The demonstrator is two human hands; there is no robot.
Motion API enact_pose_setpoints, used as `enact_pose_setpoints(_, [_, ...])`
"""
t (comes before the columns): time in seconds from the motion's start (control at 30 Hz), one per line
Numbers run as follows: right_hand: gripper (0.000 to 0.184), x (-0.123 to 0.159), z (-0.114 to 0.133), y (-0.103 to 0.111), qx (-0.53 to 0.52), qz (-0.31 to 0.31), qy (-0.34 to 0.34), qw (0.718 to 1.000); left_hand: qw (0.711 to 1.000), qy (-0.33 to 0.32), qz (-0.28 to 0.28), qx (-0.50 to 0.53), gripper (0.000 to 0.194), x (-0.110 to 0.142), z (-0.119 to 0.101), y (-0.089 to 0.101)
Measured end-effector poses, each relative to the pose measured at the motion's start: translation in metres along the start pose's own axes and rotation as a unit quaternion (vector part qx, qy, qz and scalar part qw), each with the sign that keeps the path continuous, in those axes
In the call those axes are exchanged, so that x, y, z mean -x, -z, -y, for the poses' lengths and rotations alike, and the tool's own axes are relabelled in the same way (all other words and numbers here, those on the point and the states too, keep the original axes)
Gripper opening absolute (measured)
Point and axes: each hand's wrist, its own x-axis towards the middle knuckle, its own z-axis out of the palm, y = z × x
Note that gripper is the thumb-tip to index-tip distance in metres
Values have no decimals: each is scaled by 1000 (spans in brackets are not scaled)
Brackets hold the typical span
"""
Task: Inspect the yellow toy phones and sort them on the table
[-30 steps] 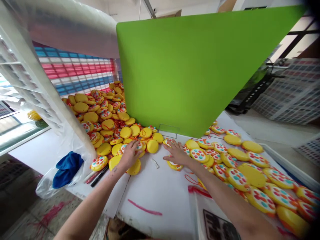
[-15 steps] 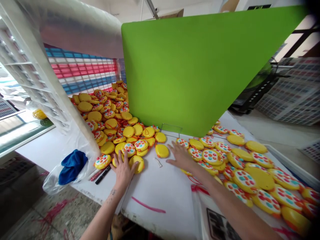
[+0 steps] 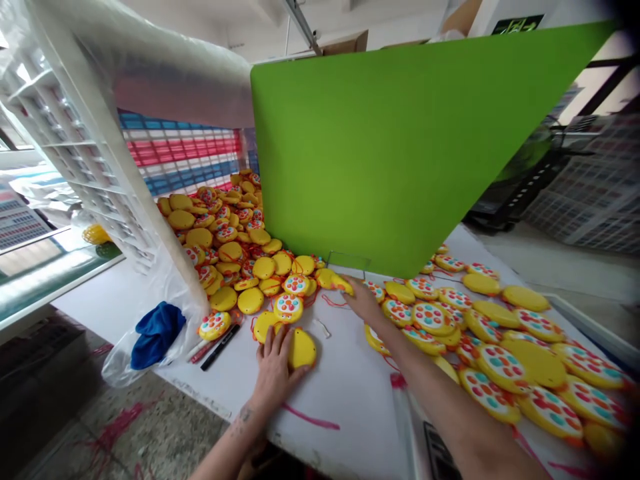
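Observation:
My left hand (image 3: 274, 365) is curled over a yellow oval toy (image 3: 303, 348), its thumb on the near side and fingers across the top. A second yellow toy (image 3: 263, 325) lies just beyond those fingers. Farther back, my right hand (image 3: 361, 299) grips another yellow toy (image 3: 330, 279) at its right end; some of its fingers are hidden. A red cord loops below that toy. Turned-up toys, such as the dotted one (image 3: 289, 307) near my left hand, show a white face with red and teal bumps.
A heap of these toys (image 3: 230, 251) spills from a white plastic crate (image 3: 133, 173) at left; more toys (image 3: 500, 363) spread at right. A green board (image 3: 380, 160) stands behind. A blue cloth (image 3: 157, 335), a black marker (image 3: 220, 347) and a small white piece (image 3: 323, 328) lie on the table.
My left hand has moved right and nearer, bringing yellow toys away from the heap. My right hand has gone from spread fingers to gripping a yellow toy. The view has shifted slightly.

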Motion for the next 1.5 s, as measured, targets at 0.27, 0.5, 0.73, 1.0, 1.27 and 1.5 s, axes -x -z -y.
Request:
enact_pose_setpoints(0.27, [88, 1, 6, 8, -107, -57, -51, 991, 998, -48, -38, 1, 87, 6, -10, -5])
enact_pose_setpoints(0.5, [41, 92, 72, -13, -262, -14, -19, 965, 995, -35, -65, 62, 78, 12, -26, 3])
enact_pose_setpoints(0.73, [68, 158, 121, -20, -459, 42, -62, 885, 978, -81, -85, 173, 78, 14, -41, 19])
enact_pose_setpoints(1.0, [82, 181, 128, -9, -419, 38, -48, 906, 966, -162, -60, 191, 79, 28, -54, 30])
enact_pose_setpoints(1.27, [52, 187, 139, -12, -664, 96, -130, 730, 966, -216, -47, 132, 77, 23, -65, 42])
enact_pose_setpoints(1.5, [41, 182, 130, -26, -697, 1, -244, 674, 940, 40, -41, 337, 55, 20, -44, 26])
